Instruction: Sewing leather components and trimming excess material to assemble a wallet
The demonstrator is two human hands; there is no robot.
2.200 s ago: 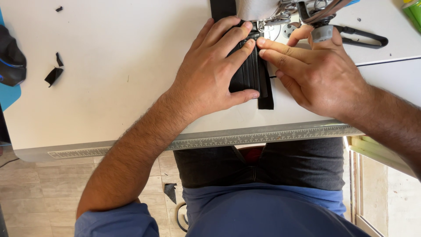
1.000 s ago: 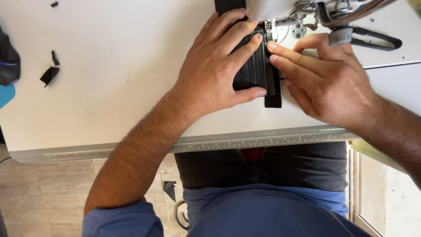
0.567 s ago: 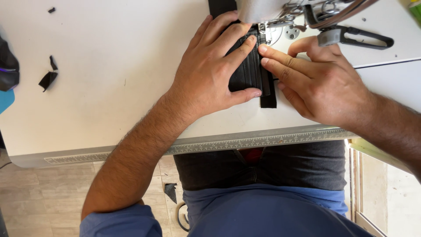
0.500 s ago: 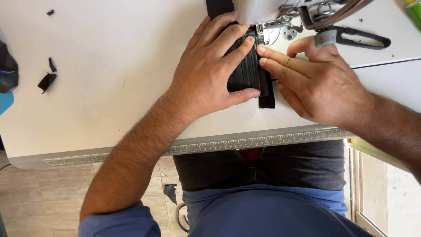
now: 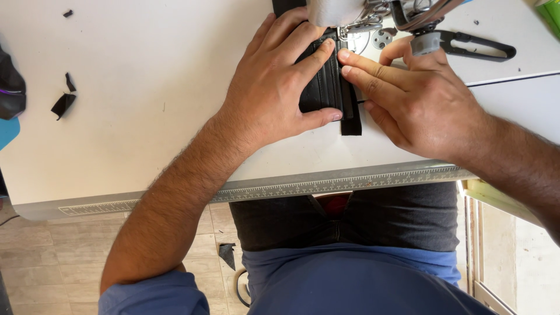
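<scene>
A black leather piece (image 5: 324,87) with a narrow black strip (image 5: 351,116) along its right side lies flat on the white table (image 5: 146,87), under the metal foot of a sewing machine (image 5: 361,23). My left hand (image 5: 274,87) lies spread over the piece and presses it down, thumb at its near edge. My right hand (image 5: 408,99) rests to the right, two fingers stretched to the strip's edge close to the foot. Most of the piece is hidden under my left hand.
Black-handled scissors (image 5: 466,45) lie at the far right beside the machine. Small black scraps (image 5: 63,102) and a dark object (image 5: 11,87) sit at the left. A ruler strip (image 5: 291,188) runs along the table's near edge, above my lap.
Both hands have stayed on the black piece throughout. The view has shifted slightly; the piece sits a little farther under the machine foot than two seconds ago.
</scene>
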